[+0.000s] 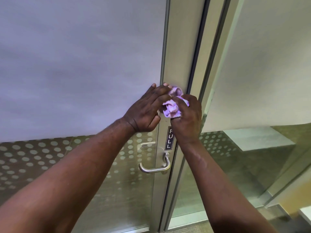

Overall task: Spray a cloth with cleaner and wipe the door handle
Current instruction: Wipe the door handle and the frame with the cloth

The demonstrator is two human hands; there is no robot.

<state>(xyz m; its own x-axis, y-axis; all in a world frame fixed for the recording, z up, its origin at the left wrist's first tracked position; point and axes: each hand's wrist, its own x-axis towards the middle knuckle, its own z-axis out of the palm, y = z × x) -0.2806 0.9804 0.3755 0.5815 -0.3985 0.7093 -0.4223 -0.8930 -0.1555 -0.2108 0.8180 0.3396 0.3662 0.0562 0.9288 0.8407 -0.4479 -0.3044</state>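
A crumpled purple cloth (171, 108) is bunched between both my hands, held in front of the metal door stile (181, 47). My left hand (148, 109) has its fingers on the cloth's left side, fingertips pointing up and to the right. My right hand (188, 118) closes around the cloth from the right. The silver lever door handle (154, 169) sits well below the hands, untouched. A black PULL sign (169, 139) is fixed to the stile just above the handle, partly covered by my right hand. No spray bottle is in view.
The glass door (75, 73) has a frosted upper panel and a dotted band (33, 157) lower down. A glass side panel (260, 73) stands to the right, with a white ledge (259, 140) and carpet seen through it.
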